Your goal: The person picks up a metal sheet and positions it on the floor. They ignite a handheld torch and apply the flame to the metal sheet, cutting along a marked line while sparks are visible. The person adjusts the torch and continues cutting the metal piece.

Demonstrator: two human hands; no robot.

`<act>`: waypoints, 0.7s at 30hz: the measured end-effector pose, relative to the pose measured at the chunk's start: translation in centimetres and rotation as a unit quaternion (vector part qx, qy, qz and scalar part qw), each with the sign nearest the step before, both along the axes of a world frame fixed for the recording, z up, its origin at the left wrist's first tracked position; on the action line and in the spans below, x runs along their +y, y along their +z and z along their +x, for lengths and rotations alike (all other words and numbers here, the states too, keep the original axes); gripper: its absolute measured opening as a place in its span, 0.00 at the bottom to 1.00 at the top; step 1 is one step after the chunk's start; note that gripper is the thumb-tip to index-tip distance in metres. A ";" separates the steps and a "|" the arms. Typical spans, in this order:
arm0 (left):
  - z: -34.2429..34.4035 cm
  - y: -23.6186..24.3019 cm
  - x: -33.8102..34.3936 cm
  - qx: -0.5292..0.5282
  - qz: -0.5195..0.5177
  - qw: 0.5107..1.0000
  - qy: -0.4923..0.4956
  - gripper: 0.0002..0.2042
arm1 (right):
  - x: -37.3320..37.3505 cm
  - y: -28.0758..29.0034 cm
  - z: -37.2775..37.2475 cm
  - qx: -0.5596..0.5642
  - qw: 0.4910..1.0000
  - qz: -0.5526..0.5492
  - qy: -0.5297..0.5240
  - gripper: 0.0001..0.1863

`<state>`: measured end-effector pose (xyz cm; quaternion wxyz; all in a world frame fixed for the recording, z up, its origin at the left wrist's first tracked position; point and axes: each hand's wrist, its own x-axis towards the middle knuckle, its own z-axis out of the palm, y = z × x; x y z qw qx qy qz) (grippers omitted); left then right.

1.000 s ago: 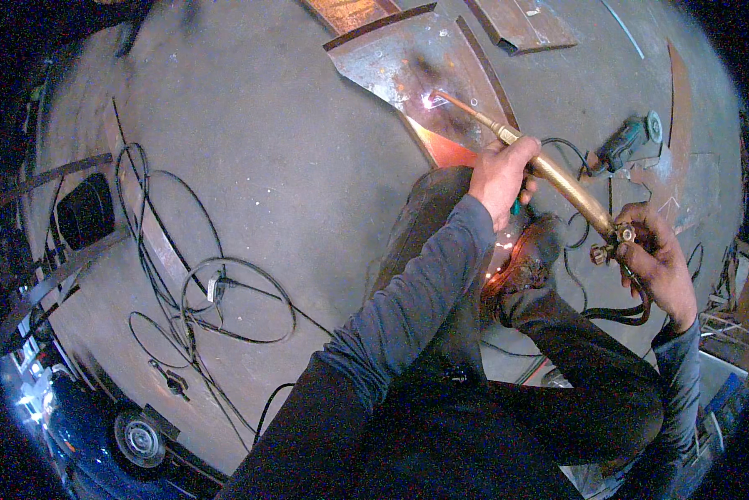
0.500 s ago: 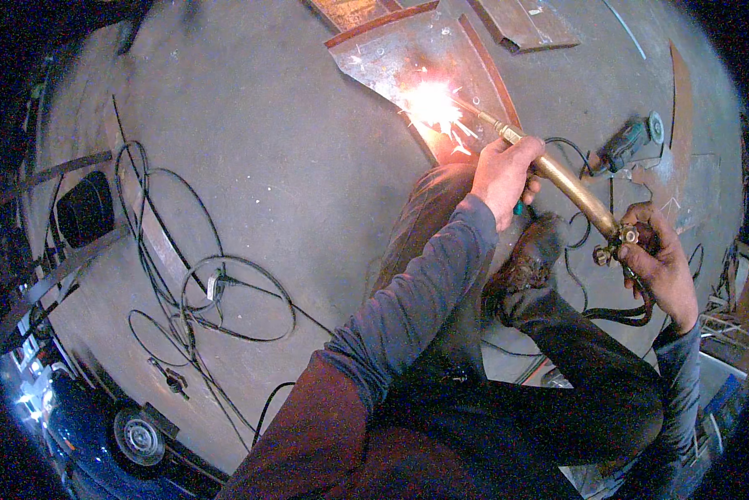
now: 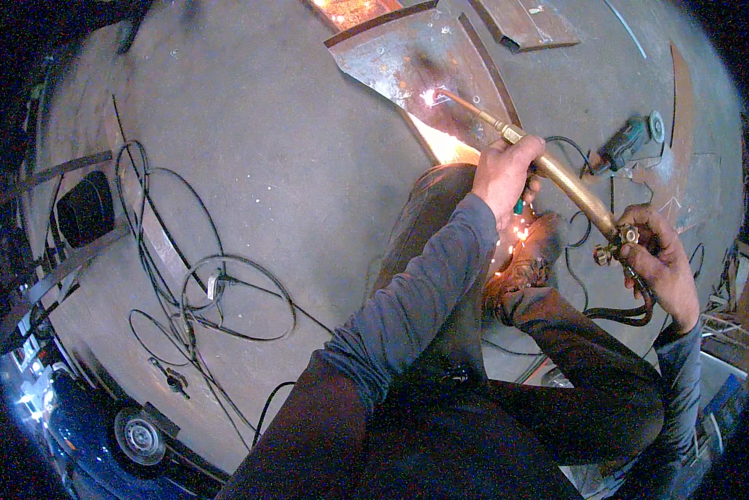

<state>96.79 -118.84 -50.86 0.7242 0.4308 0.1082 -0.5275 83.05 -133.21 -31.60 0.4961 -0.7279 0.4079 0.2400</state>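
Observation:
A brass gas torch (image 3: 581, 190) with a thin copper tip slants across my front, its tip at a small bright glowing spot (image 3: 430, 96) on a rusty steel piece (image 3: 379, 54) with raised edges. My left hand (image 3: 508, 173) is wrapped round the front of the torch's barrel. A small green thing shows below its fingers; what it is I cannot make out. My right hand (image 3: 662, 268) grips the rear end by the valve knobs (image 3: 630, 237), where dark hoses (image 3: 629, 315) lead off. Orange light glows under the steel, and sparks fall by my shoe (image 3: 534, 254).
An angle grinder (image 3: 629, 143) lies on the floor at the right, near a rusty strip (image 3: 679, 125). Beyond the workpiece is a steel channel (image 3: 524, 23). Looped black cables (image 3: 187, 308) spread over the floor at left. A dark blue vehicle (image 3: 83, 437) stands lower left.
The large white flare with sparks on top of the steel has shrunk to a small spot. Bright light now shows beneath the steel, with sparks by my shoe. Both hands keep their places.

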 end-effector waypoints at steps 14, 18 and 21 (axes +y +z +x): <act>0.0 -0.2 -0.1 -0.011 -0.019 1.000 0.007 0.12 | 0.0 -0.4 -0.4 -0.019 1.000 0.007 -0.015 0.16; 0.0 0.0 -0.1 -0.013 -0.005 1.000 0.006 0.12 | 0.0 -0.3 -0.3 -0.015 1.000 0.005 -0.014 0.16; 0.0 0.3 0.0 0.008 0.000 1.000 0.021 0.13 | -0.1 -0.4 -0.3 -0.013 1.000 0.000 -0.014 0.16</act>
